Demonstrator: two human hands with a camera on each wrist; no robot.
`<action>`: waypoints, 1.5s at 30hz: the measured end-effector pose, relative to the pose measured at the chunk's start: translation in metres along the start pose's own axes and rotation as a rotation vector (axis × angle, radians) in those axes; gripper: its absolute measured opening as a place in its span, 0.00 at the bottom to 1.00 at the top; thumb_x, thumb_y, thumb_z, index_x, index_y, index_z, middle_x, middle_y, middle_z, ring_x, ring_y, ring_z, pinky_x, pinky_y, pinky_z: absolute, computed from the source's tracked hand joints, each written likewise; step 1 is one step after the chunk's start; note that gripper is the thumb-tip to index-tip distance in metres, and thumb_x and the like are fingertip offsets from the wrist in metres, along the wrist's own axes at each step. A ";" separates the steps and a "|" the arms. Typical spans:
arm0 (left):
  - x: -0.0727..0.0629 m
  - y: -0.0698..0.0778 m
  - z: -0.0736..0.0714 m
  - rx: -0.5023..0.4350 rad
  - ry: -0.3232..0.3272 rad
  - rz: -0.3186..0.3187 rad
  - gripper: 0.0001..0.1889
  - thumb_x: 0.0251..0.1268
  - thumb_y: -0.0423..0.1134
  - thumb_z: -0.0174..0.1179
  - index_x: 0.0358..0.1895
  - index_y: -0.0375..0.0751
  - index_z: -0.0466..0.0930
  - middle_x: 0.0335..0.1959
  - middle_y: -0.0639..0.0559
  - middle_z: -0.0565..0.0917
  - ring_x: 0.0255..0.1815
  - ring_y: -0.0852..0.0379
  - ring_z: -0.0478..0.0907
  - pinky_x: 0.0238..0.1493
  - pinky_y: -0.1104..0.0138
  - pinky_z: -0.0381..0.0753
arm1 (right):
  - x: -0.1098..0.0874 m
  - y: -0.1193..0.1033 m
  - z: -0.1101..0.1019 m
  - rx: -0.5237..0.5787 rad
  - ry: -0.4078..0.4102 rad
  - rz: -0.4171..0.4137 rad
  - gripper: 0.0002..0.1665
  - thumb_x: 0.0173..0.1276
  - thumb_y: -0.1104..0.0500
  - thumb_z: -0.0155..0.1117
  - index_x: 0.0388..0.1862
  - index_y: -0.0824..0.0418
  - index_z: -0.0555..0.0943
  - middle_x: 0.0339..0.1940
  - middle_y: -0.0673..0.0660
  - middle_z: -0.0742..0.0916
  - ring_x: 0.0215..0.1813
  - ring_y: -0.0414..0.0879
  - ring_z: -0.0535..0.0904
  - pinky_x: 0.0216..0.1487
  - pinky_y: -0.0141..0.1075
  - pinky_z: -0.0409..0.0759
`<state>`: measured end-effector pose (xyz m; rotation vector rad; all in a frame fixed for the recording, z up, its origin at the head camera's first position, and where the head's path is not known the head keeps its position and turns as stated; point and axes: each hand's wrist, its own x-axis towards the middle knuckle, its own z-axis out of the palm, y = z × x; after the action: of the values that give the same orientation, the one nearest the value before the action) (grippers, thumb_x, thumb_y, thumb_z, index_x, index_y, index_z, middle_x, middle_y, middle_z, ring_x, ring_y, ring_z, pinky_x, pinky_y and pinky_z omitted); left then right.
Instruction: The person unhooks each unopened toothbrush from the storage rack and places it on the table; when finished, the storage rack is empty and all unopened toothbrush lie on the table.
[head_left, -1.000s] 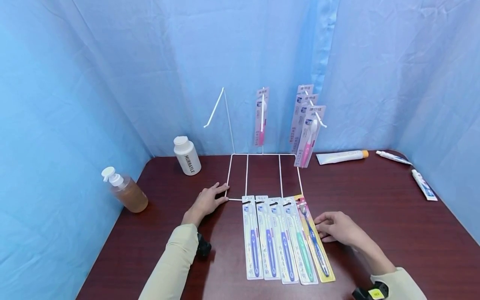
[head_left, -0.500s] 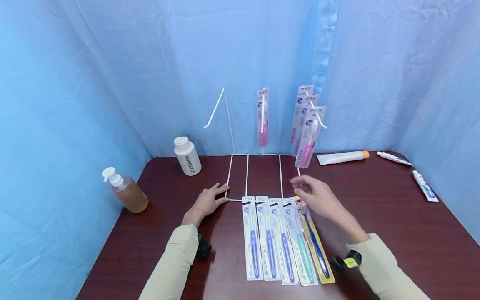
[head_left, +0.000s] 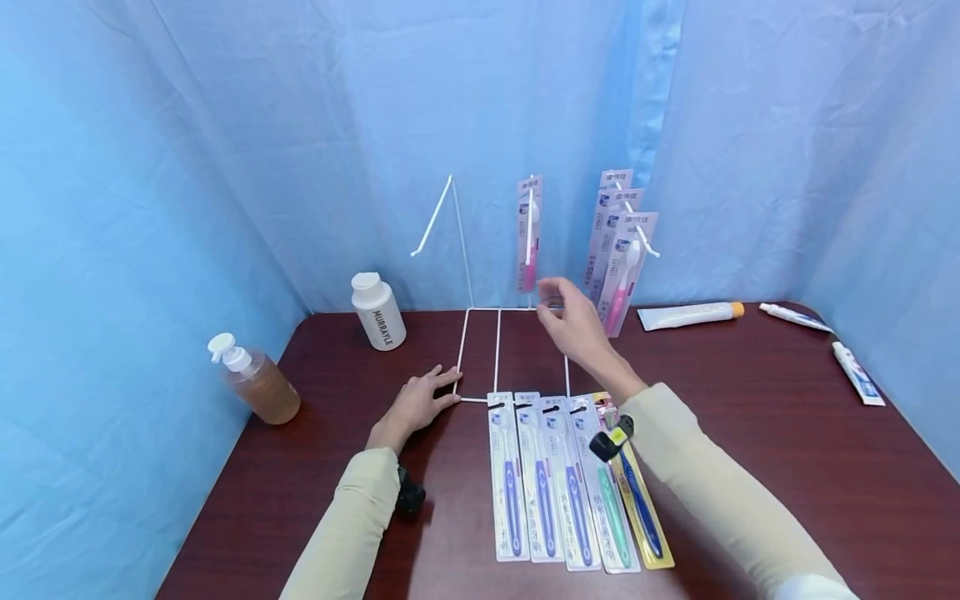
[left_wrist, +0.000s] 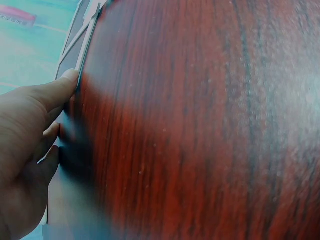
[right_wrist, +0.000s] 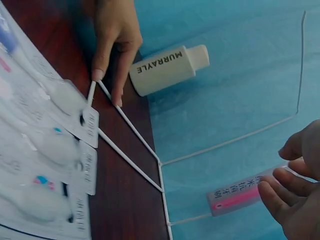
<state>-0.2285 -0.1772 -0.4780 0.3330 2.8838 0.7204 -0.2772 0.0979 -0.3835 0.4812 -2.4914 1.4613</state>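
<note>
The pink toothbrush pack (head_left: 524, 242) hangs from the middle hook (head_left: 529, 218) of the white wire rack (head_left: 498, 350), just beyond and to the left of my right hand (head_left: 581, 327), its lower end near my fingertips; in the right wrist view my fingers overlap one end of it, and I cannot tell whether they touch it; more pink packs (head_left: 627, 271) hang on the right hook (head_left: 627, 204), to the right of that hand, while three purple-handled packs (head_left: 545, 492), a green-handled pack (head_left: 613, 517) and a yellow pack (head_left: 654, 525) lie in a row on the bench (head_left: 750, 433), nearer to me; half a second ago my right hand was just above the yellow pack's top, and it has since moved forward and left; my black wrist device (head_left: 604, 447) now hides part of that pack; my left hand (head_left: 412, 402) has stayed at the rack's front left corner; my right hand is loosely rounded, thumb and fingers apart by a moderate gap, with nothing visible in its grasp; my left hand lies relaxed, fingers spread, its tips resting on the wire at that corner.
</note>
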 end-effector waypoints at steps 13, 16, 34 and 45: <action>0.003 0.002 0.005 0.007 0.005 -0.007 0.27 0.67 0.50 0.58 0.69 0.56 0.69 0.73 0.43 0.62 0.72 0.36 0.59 0.69 0.42 0.58 | 0.074 0.013 0.000 0.058 0.118 0.149 0.30 0.76 0.57 0.47 0.74 0.59 0.58 0.70 0.60 0.71 0.70 0.53 0.67 0.71 0.42 0.65; 0.003 0.003 0.006 0.006 0.002 -0.007 0.27 0.67 0.50 0.58 0.69 0.56 0.69 0.73 0.44 0.62 0.72 0.36 0.60 0.70 0.42 0.58 | 0.083 0.016 -0.001 0.077 0.120 0.165 0.28 0.77 0.55 0.46 0.74 0.56 0.60 0.70 0.58 0.72 0.70 0.51 0.68 0.71 0.41 0.65; 0.002 0.006 0.002 -0.001 -0.002 -0.006 0.27 0.67 0.49 0.58 0.69 0.55 0.69 0.74 0.42 0.62 0.73 0.37 0.59 0.70 0.43 0.57 | 0.059 -0.002 0.002 0.102 0.326 -0.018 0.17 0.71 0.61 0.56 0.57 0.64 0.75 0.44 0.63 0.84 0.48 0.54 0.81 0.53 0.43 0.79; 0.001 0.001 0.001 -0.012 -0.007 -0.015 0.27 0.67 0.49 0.58 0.69 0.55 0.69 0.74 0.44 0.62 0.73 0.38 0.57 0.71 0.44 0.56 | 0.004 -0.018 -0.004 0.116 0.288 -0.088 0.15 0.69 0.64 0.59 0.53 0.64 0.78 0.40 0.63 0.86 0.41 0.52 0.84 0.43 0.30 0.79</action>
<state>-0.2292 -0.1761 -0.4787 0.3113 2.8711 0.7319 -0.2744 0.0925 -0.3656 0.3648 -2.1469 1.5268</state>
